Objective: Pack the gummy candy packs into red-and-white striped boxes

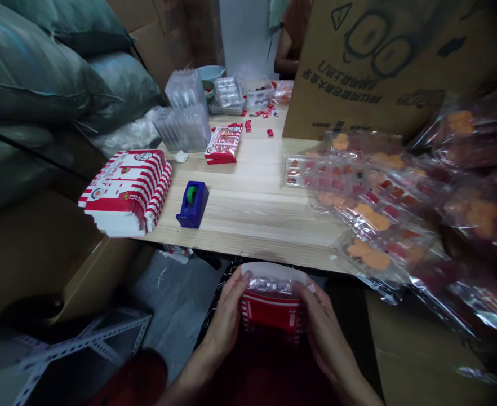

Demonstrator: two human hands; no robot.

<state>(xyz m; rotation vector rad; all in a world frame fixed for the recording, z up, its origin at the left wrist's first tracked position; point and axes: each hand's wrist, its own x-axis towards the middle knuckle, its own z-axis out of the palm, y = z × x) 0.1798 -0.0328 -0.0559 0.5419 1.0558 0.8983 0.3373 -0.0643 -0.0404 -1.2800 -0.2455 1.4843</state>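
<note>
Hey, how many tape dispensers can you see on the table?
1. The blue tape dispenser sits on the wooden table, right of the stack of striped cartons. More may be hidden behind the cardboard box.

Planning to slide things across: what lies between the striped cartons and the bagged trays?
In the head view, only the blue tape dispenser, beside the cartons; the tabletop up to the bagged trays is bare.

The left hand (227, 316) and the right hand (322, 332) are held low before the body, palms turned toward each other, fingers stretched forward and slightly curled. Both forearms are angled inward from below.
</note>
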